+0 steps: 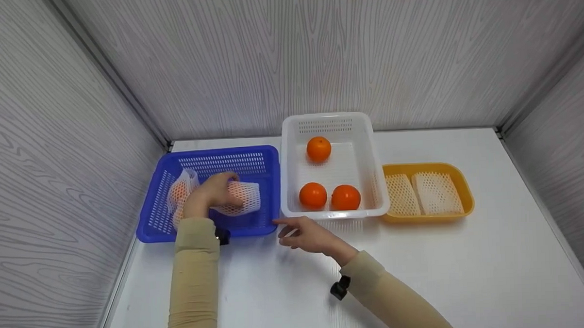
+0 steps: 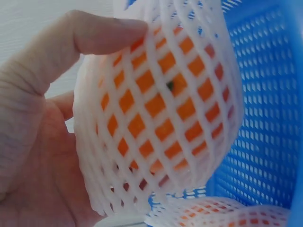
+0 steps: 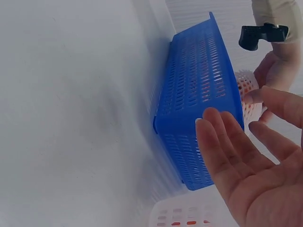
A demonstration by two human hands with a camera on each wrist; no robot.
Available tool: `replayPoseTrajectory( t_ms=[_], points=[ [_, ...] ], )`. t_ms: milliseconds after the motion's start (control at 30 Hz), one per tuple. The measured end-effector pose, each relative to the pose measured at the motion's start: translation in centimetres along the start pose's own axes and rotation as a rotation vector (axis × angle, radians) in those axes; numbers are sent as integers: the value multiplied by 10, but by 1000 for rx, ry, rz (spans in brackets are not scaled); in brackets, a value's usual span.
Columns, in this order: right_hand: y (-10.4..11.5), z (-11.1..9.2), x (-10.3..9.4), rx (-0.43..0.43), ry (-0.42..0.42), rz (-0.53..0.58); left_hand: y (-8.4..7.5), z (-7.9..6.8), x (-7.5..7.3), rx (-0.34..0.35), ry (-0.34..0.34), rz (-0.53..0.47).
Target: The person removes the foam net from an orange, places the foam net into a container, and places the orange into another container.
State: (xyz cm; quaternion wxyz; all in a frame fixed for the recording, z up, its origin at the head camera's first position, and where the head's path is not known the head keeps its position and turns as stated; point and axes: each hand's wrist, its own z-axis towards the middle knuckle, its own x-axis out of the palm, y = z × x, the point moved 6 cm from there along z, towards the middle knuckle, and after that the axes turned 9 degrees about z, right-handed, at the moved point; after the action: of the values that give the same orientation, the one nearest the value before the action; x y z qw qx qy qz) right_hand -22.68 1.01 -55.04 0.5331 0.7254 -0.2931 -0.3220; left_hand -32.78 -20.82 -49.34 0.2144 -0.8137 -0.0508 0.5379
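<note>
My left hand (image 1: 215, 191) grips an orange in a white foam net (image 1: 244, 198) over the blue basket (image 1: 268, 184). In the left wrist view the thumb presses on the netted orange (image 2: 161, 104), whose skin shows through the mesh. More netted oranges (image 1: 180, 192) lie at the left side of the blue basket, partly hidden by the left hand and wrist. My right hand (image 1: 308, 235) holds nothing; its fingers are spread loosely near the blue basket's front right corner. In the right wrist view that hand (image 3: 255, 165) shows its palm beside the basket wall (image 3: 194, 75).
A white basket (image 1: 335, 214) with 3 bare oranges (image 1: 319, 149) stands right of the blue one. Further right, a yellow tray (image 1: 422, 218) holds white foam nets (image 1: 438, 193) lying flat. Grey wood-grain panels (image 1: 317, 51) enclose the white table (image 1: 509, 263) at the back and sides.
</note>
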Motion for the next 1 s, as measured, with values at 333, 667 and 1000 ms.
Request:
replayPoseTrajectory(
  t_ms=[333,667,1000],
  points=[
    [8,-13,-21,-60,-36,55,-33,-10,-8,55,-195,-14],
    [18,-20,-43,-147,-148,160,-72,-22,-16,105,-469,-76],
    [35,-32,-58,-303,-260,400,-112,-26,6,249,-486,-241]
  ],
)
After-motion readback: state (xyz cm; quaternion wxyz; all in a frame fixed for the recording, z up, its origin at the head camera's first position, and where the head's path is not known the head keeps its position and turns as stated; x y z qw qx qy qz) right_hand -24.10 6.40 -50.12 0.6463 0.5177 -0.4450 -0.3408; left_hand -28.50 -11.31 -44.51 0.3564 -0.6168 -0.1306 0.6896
